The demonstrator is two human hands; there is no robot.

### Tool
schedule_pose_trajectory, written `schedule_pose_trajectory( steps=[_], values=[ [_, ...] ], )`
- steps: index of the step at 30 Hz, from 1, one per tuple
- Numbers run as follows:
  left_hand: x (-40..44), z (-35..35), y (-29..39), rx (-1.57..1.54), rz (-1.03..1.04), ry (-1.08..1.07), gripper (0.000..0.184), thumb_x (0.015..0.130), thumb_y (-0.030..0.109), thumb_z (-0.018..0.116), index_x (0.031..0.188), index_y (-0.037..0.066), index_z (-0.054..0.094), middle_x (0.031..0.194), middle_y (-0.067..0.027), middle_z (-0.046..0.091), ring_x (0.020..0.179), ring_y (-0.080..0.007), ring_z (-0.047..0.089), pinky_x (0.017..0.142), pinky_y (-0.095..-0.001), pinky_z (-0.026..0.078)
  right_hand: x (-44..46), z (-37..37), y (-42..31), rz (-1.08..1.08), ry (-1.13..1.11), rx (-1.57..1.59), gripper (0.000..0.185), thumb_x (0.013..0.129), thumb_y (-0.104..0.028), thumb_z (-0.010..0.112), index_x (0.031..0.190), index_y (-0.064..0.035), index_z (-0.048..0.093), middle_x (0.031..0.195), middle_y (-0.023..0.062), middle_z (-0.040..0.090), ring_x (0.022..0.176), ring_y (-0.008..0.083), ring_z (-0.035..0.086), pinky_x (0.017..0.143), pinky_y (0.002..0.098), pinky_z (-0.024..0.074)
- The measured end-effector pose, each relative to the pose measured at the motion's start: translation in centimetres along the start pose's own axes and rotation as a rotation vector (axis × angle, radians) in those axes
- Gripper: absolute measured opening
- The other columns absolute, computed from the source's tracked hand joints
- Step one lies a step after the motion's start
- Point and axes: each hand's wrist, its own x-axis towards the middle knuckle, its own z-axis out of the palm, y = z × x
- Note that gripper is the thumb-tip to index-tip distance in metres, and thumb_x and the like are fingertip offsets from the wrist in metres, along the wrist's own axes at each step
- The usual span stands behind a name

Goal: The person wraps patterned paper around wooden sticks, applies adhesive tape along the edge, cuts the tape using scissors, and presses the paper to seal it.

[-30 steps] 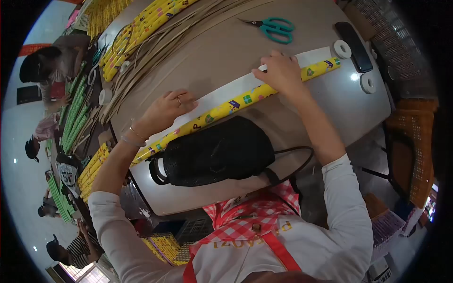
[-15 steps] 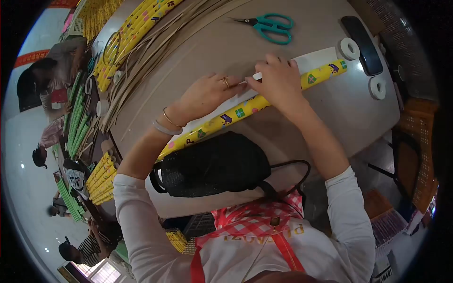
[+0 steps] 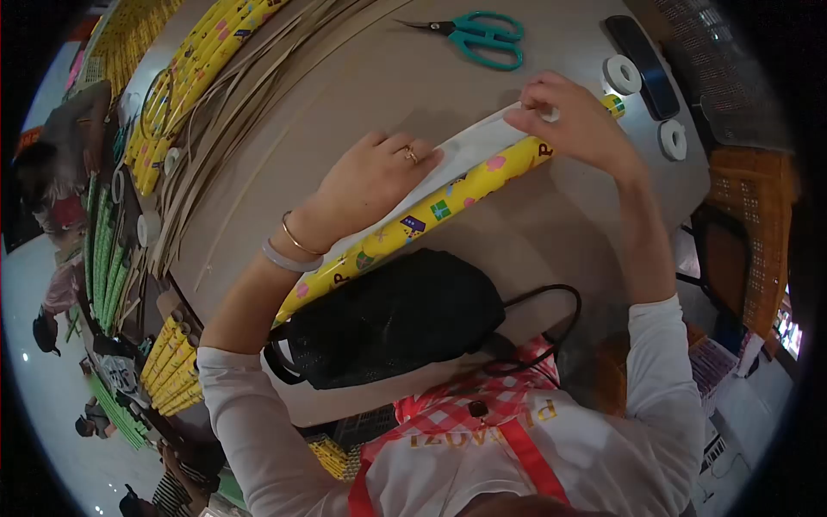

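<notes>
A long tube of yellow patterned wrapping paper (image 3: 439,209) lies slantwise across the table in front of me, its white edge strip (image 3: 474,138) showing along the far side. My left hand (image 3: 376,183), with a ring and bracelets, rests on that strip with its fingers bent against the paper. Farther right, above the tube, my right hand (image 3: 575,121) is closed, thumb towards the fingers. A small white thing shows between those fingers; its kind I cannot make out. Just below the tube lies a black pouch (image 3: 392,314) with a cord.
Teal-handled scissors (image 3: 487,39) lie at the far side. White tape rolls (image 3: 622,75) sit beside a dark case (image 3: 642,67) on the right. Long brown strips (image 3: 250,103) and yellow tubes (image 3: 194,82) cover the left; people work beyond, near green tubes (image 3: 103,258).
My right hand has moved right along the tube, away from my left hand. More of the white strip shows between them. My left hand stays on the paper; the whole view has shifted slightly.
</notes>
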Motion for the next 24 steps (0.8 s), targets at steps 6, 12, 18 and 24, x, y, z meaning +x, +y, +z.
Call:
schedule_pose_trajectory(
  steps=[6, 12, 18, 24],
  values=[
    [0.0, -0.1, -0.4, -0.026, 0.039, 0.032, 0.035, 0.077, 0.009, 0.054, 0.112, 0.003, 0.055, 0.099, -0.0060, 0.053, 0.093, -0.0182, 0.052, 0.076, -0.0292, 0.042, 0.2, -3.3, 5.4, -0.133, 0.046, -0.054, 0.029, 0.085, -0.031, 0.058, 0.080, -0.0022, 0.056, 0.084, 0.0060, 0.050, 0.073, 0.0166, 0.050, 0.067, 0.0277, 0.0413],
    [-0.3, 0.2, -0.6, -0.033, 0.026, 0.020, 0.038, 0.077, 0.008, 0.053, 0.116, 0.003, 0.053, 0.102, -0.0050, 0.051, 0.093, -0.0178, 0.051, 0.077, -0.0284, 0.042, 0.8, -4.4, 7.5, -0.107, 0.065, -0.119, 0.024, 0.084, -0.023, 0.061, 0.081, -0.0009, 0.053, 0.078, 0.0049, 0.049, 0.073, 0.0134, 0.050, 0.068, 0.0263, 0.0414],
    [-0.4, 0.1, -0.4, -0.020, 0.011, 0.013, 0.040, 0.078, 0.008, 0.051, 0.118, 0.004, 0.052, 0.102, -0.0048, 0.051, 0.093, -0.0173, 0.050, 0.076, -0.0285, 0.042, 0.5, -2.9, 7.0, -0.060, 0.212, -0.198, 0.025, 0.080, -0.023, 0.064, 0.077, -0.0005, 0.052, 0.079, 0.0055, 0.050, 0.066, 0.0161, 0.049, 0.061, 0.0292, 0.0412],
    [-0.4, 0.2, -0.4, -0.038, 0.011, 0.024, 0.039, 0.078, 0.008, 0.050, 0.117, 0.005, 0.053, 0.100, -0.0045, 0.050, 0.092, -0.0175, 0.050, 0.076, -0.0288, 0.042, 0.4, -2.4, 6.8, -0.057, 0.286, -0.165, 0.029, 0.076, -0.029, 0.065, 0.075, -0.0016, 0.054, 0.076, 0.0099, 0.051, 0.067, 0.0241, 0.053, 0.059, 0.0337, 0.0411]
  ],
)
